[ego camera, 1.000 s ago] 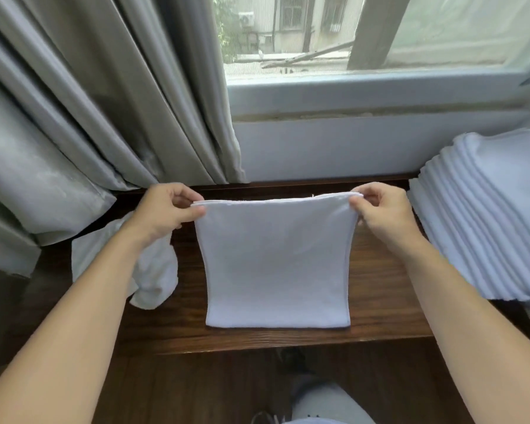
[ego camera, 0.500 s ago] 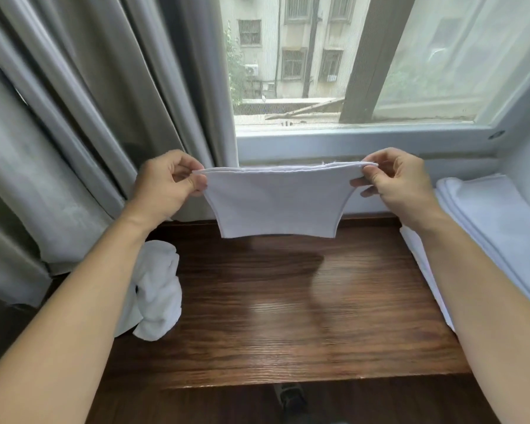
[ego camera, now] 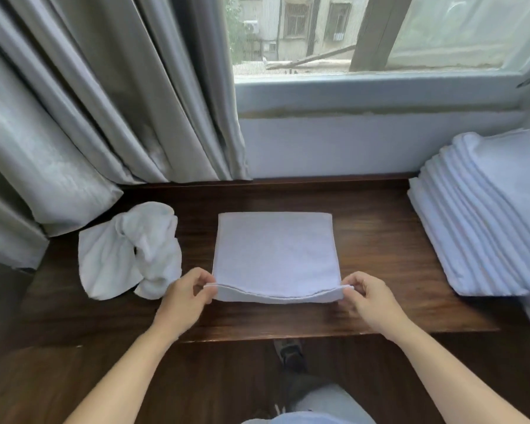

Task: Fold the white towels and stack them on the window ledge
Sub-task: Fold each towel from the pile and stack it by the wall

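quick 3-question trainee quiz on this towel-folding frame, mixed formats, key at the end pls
1. True or false: the left hand and right hand each pinch a near corner of the folded towel.
2. Multiple choice: the crumpled towel lies where, relative to the folded towel? A) to its left B) to its right C) on top of it
3. Fill in: the stack of folded towels sits at the ____ end of the wooden ledge.

Key: 1 true; 2 A; 3 right
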A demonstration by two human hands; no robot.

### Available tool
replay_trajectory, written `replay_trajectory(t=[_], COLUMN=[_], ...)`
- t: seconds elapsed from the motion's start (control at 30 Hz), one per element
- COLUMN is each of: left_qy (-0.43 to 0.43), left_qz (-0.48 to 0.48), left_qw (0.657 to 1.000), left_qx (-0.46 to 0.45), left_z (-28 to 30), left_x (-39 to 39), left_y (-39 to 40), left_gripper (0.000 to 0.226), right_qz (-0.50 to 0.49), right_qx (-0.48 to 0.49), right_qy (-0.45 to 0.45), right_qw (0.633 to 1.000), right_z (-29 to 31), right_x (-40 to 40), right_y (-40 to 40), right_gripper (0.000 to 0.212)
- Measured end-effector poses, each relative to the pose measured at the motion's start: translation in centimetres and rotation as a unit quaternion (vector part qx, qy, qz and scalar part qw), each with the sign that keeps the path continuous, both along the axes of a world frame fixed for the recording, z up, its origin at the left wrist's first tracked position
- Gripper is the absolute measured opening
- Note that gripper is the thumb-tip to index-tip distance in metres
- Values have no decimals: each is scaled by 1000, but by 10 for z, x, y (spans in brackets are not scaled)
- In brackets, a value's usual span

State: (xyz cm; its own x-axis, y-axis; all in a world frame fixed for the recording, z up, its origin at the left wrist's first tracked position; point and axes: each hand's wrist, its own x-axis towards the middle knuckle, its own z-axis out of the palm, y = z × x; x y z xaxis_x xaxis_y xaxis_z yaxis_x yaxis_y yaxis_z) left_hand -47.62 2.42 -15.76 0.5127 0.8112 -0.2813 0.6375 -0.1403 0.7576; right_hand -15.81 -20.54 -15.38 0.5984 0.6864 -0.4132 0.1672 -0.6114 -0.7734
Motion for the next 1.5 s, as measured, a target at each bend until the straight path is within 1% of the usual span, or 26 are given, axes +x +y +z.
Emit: replay_trajectory(t=[0.17, 0.27, 0.33, 0.43, 0.53, 0.63, 0.8, 0.9, 0.97, 1.03, 1.13, 1.17, 1.2, 1.23, 1.27, 1.3, 1.33, 1.37, 1.4, 1.47, 1.5], left_qy=[32, 52, 26, -33, -65, -70, -12, 20, 23, 20, 22, 28, 44, 62, 67, 57, 45, 47, 68, 151, 201], left_qz=[-8, -35, -38, 5, 66, 110, 114, 124, 140, 161, 203, 205, 181, 131, 61, -18, -99, -168, -217, -249, -247], left_qw=[997, 996, 996, 996, 994, 991, 993, 992, 989, 986, 979, 977, 976, 970, 957, 942, 930, 921, 920, 927, 922], left_qx=[-70, -70, -72, -85, -53, -25, 33, 28, 28, 30, 25, 52, 113, 196, 275, 330, 352, 348, 319, 238, 220], left_z=[-15, -17, -12, -6, -11, -22, -48, -63, -71, -76, -75, -72, -68, -65, -62, -62, -62, -64, -66, -75, -81], left_x=[-21, -27, -24, -1, 38, 77, 116, 128, 133, 136, 140, 141, 143, 145, 147, 151, 156, 162, 167, 174, 174], left_y=[-21, -16, -2, 25, 55, 82, 115, 124, 126, 126, 117, 111, 103, 92, 79, 66, 54, 44, 36, 30, 32], left_gripper=[26, 24, 26, 24, 12, 13, 12, 10, 10, 14, 28, 32, 34, 34, 34, 35, 36, 39, 45, 58, 63], right_qz=[37, 46, 57, 52, 7, -34, -49, -39, -41, -45, -62, -68, -57, -21, 38, 108, 174, 228, 268, 311, 320], right_qx=[-61, -59, -37, 12, 39, 41, 13, -14, -20, -28, -38, -36, -27, -5, 25, 56, 78, 77, 47, -53, -84], right_qy=[17, 18, -24, -62, -66, -73, -93, -86, -84, -87, -92, -112, -170, -252, -331, -381, -394, -383, -365, -343, -355], right_qw=[997, 997, 997, 997, 997, 996, 994, 995, 995, 995, 993, 991, 983, 967, 942, 916, 899, 892, 890, 885, 875], right_z=[-13, -7, 1, 13, 11, -6, -42, -59, -67, -69, -65, -62, -58, -55, -53, -53, -55, -61, -67, -82, -90], right_x=[-11, -6, 3, 22, 45, 65, 89, 98, 102, 103, 98, 93, 87, 77, 65, 49, 33, 19, 6, -9, -10], right_y=[-26, -24, -11, 22, 64, 101, 140, 150, 154, 157, 159, 159, 158, 157, 156, 156, 157, 160, 163, 167, 166], right_gripper=[8, 10, 11, 8, 6, 8, 7, 8, 10, 12, 17, 21, 26, 29, 30, 31, 33, 37, 43, 58, 64])
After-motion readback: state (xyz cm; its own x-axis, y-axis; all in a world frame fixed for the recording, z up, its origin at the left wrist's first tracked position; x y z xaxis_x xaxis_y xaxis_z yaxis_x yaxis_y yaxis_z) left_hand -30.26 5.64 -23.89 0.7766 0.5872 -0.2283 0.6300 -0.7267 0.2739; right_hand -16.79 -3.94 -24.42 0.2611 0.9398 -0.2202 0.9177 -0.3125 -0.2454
